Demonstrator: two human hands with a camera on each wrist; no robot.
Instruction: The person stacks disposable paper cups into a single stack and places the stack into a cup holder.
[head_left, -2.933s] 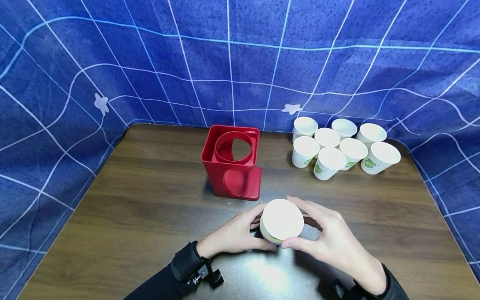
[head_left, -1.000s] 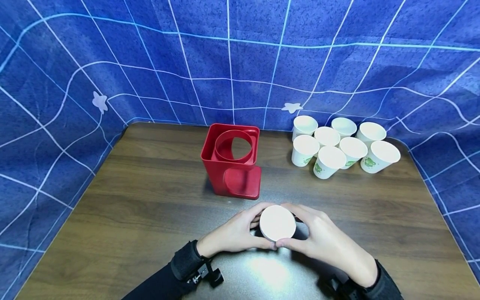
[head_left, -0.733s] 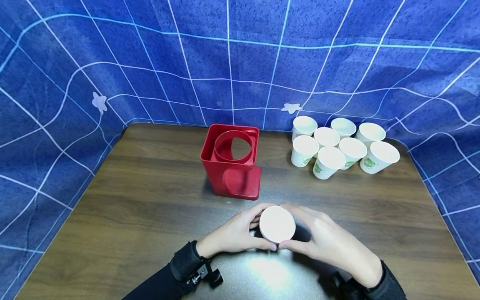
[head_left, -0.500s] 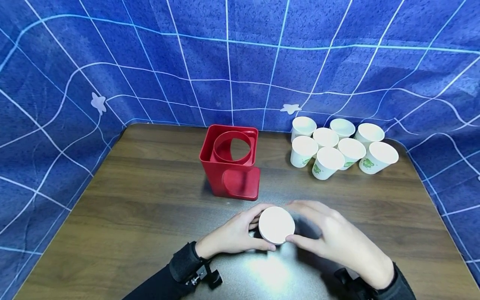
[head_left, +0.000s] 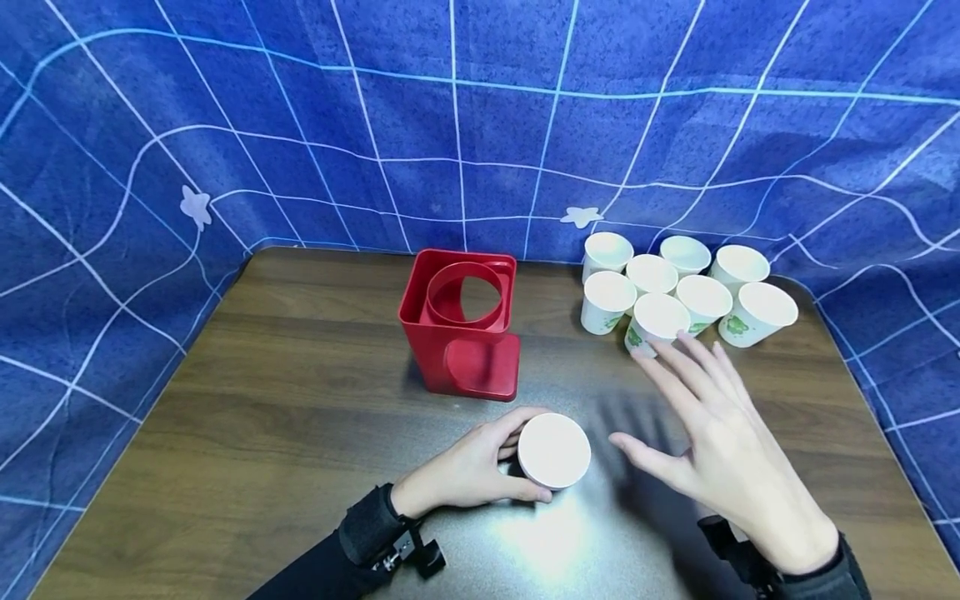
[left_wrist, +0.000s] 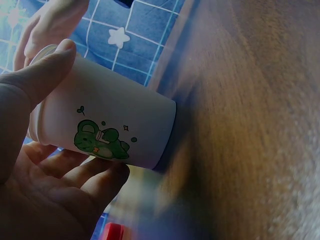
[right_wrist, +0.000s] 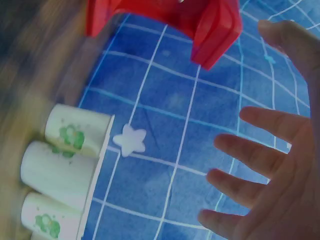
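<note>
Nearest, the left hand (head_left: 468, 471) curls thumb and fingers round a paper cup (head_left: 554, 450) standing on the wooden table (head_left: 300, 417). It looks light and thin-walled, easily crushed, so a gentle grip round the mid-wall seems best. The right hand (head_left: 720, 442), fingers spread and empty, hovers toward the cluster of cups (head_left: 678, 296); a red holder (head_left: 463, 325) stands beyond.
</note>
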